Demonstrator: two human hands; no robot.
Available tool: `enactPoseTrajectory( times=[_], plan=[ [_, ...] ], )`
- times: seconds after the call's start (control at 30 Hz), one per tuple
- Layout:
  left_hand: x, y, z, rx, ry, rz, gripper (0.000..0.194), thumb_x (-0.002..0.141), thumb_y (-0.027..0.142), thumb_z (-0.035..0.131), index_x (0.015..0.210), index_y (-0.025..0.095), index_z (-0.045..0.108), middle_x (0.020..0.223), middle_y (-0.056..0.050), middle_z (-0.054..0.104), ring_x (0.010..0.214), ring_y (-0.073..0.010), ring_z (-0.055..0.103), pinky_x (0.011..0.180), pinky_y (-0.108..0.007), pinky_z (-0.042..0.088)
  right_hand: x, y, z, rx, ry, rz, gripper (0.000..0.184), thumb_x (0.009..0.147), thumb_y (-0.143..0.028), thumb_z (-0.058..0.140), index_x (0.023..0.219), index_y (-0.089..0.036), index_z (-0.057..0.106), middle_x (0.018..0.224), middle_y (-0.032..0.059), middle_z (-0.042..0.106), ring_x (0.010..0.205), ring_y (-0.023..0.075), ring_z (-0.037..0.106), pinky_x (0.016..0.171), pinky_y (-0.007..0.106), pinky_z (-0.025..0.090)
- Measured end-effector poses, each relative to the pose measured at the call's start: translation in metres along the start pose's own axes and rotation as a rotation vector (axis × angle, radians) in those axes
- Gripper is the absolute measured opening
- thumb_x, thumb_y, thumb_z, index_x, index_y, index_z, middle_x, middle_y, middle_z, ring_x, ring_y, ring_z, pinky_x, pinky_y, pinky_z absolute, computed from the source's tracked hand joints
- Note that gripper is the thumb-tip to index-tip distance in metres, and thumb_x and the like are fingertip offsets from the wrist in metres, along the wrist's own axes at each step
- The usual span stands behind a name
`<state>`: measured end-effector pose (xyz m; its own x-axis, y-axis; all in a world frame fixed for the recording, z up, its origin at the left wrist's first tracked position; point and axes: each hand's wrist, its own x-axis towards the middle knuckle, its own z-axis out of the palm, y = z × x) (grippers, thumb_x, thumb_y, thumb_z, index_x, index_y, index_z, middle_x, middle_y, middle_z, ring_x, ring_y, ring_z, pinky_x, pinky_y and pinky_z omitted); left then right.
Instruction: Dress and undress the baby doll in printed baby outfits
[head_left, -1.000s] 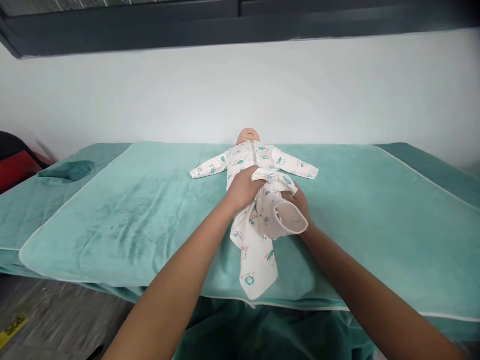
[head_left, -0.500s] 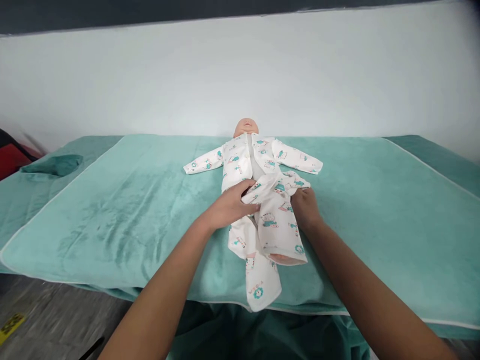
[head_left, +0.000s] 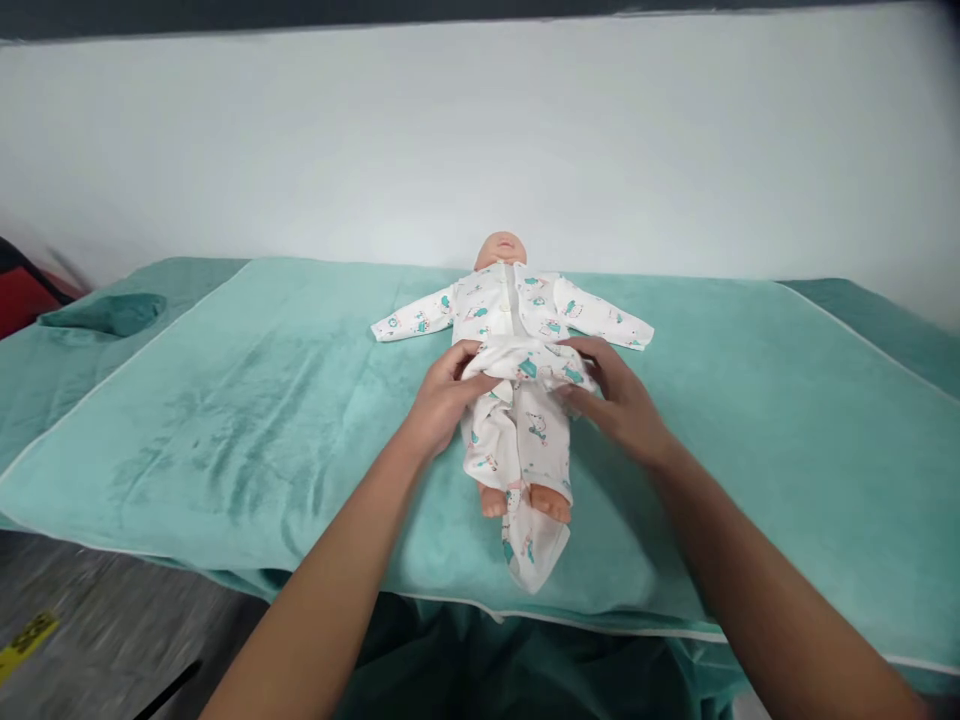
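A baby doll point(head_left: 501, 247) lies on its back in a white printed long-sleeved top point(head_left: 484, 298), head toward the wall. White printed baby pants point(head_left: 544, 425) cover its legs, with both bare feet point(head_left: 551, 503) out of the cuffs. My left hand point(head_left: 448, 395) pinches the bunched cloth at the waist of the pants from the left. On the other side, my right hand point(head_left: 616, 398) grips the same cloth between thumb and fingers. Beneath the feet, a pointed piece of matching printed cloth point(head_left: 538, 550) lies toward the front edge.
A light green plush cover point(head_left: 300, 420) spreads over the bed under the doll. Behind the bed rises a white wall point(head_left: 480, 140). A small dark green cloth or pillow point(head_left: 105, 313) and a red-and-black object point(head_left: 22, 295) are at the left.
My right hand has moved up along the waist cloth, level with my left hand. Both of the doll's feet now show below the cuffs, and the pants' legs lie flatter and straighter.
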<state>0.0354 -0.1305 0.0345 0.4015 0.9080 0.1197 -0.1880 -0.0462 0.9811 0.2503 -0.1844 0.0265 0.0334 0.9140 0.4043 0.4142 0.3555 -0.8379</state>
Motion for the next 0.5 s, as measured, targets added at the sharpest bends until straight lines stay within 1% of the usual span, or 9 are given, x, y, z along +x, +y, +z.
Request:
enactPoseTrajectory(
  times=[0.03,0.07,0.1,0.17,0.2,0.27,0.33,0.4,0.5],
  plan=[
    [0.0,0.0,-0.001,-0.065,0.007,-0.016,0.033,0.067,0.025,0.076,0.098,0.02,0.064,0.095,0.001,0.067,0.086,-0.0176,0.061,0.079,-0.027,0.046,0.008,-0.013,-0.001,-0.034,-0.11,-0.018,0.046,0.078,-0.039,0.072,0.12,-0.026,0.06,0.125,0.0058,0.062,0.11,0.0257,0.058,0.089,0.036,0.047],
    [0.002,-0.001,0.0,-0.106,0.018,-0.023,0.034,0.067,0.024,0.076,0.099,0.02,0.066,0.096,0.0,0.068,0.085,-0.0172,0.061,0.079,-0.027,0.046,0.018,-0.026,0.0,-0.07,-0.216,-0.016,0.045,0.078,-0.042,0.073,0.119,-0.026,0.062,0.121,0.0056,0.064,0.107,0.0257,0.059,0.086,0.035,0.047],
    [0.003,-0.001,0.001,-0.129,0.03,-0.026,0.032,0.067,0.023,0.075,0.099,0.021,0.067,0.095,0.0,0.069,0.085,-0.0167,0.062,0.079,-0.027,0.047,0.029,-0.037,0.002,-0.117,-0.314,0.002,0.041,0.078,-0.044,0.073,0.113,-0.025,0.064,0.114,0.005,0.067,0.101,0.0252,0.061,0.082,0.034,0.047],
    [0.006,-0.001,0.006,-0.149,0.071,-0.023,0.027,0.07,0.022,0.073,0.097,0.021,0.068,0.092,0.001,0.069,0.083,-0.0154,0.062,0.078,-0.026,0.047,0.05,-0.05,0.011,-0.194,-0.443,0.044,0.033,0.076,-0.047,0.074,0.097,-0.022,0.068,0.094,0.0028,0.069,0.087,0.0229,0.062,0.073,0.032,0.046],
    [0.007,-0.002,0.008,-0.161,0.1,-0.022,0.026,0.07,0.022,0.073,0.096,0.021,0.068,0.091,0.001,0.069,0.081,-0.0149,0.062,0.077,-0.026,0.047,0.059,-0.052,0.015,-0.195,-0.485,0.066,0.031,0.076,-0.048,0.074,0.091,-0.021,0.068,0.088,0.0018,0.069,0.082,0.0216,0.062,0.07,0.031,0.045],
    [0.007,-0.003,0.007,-0.186,0.136,-0.031,0.025,0.07,0.025,0.075,0.094,0.021,0.068,0.088,0.001,0.068,0.079,-0.0146,0.061,0.074,-0.026,0.047,0.07,-0.045,0.024,-0.083,-0.516,0.112,0.031,0.075,-0.047,0.075,0.087,-0.019,0.069,0.083,0.0008,0.069,0.079,0.0197,0.062,0.069,0.03,0.045],
    [0.005,-0.005,0.002,-0.187,0.118,-0.065,0.027,0.069,0.03,0.079,0.091,0.019,0.068,0.086,0.001,0.068,0.077,-0.0145,0.061,0.071,-0.025,0.046,0.071,-0.03,0.029,0.15,-0.492,0.171,0.031,0.073,-0.044,0.078,0.087,-0.018,0.069,0.082,0.0008,0.068,0.076,0.0176,0.063,0.067,0.028,0.046],
    [0.003,-0.008,-0.004,-0.163,0.053,-0.106,0.03,0.068,0.036,0.081,0.088,0.017,0.067,0.082,0.0,0.066,0.072,-0.0136,0.059,0.067,-0.024,0.045,0.067,-0.013,0.031,0.431,-0.417,0.213,0.028,0.073,-0.041,0.079,0.082,-0.018,0.065,0.072,-0.0008,0.065,0.065,0.0144,0.06,0.06,0.027,0.046],
    [0.003,-0.01,-0.01,-0.089,-0.055,-0.166,0.035,0.068,0.039,0.083,0.089,0.017,0.067,0.081,0.001,0.064,0.072,-0.013,0.058,0.065,-0.023,0.043,0.06,-0.001,0.029,0.769,-0.343,0.212,0.029,0.078,-0.036,0.076,0.07,-0.02,0.053,0.054,-0.0068,0.047,0.045,0.0079,0.044,0.046,0.022,0.037]
  ],
)
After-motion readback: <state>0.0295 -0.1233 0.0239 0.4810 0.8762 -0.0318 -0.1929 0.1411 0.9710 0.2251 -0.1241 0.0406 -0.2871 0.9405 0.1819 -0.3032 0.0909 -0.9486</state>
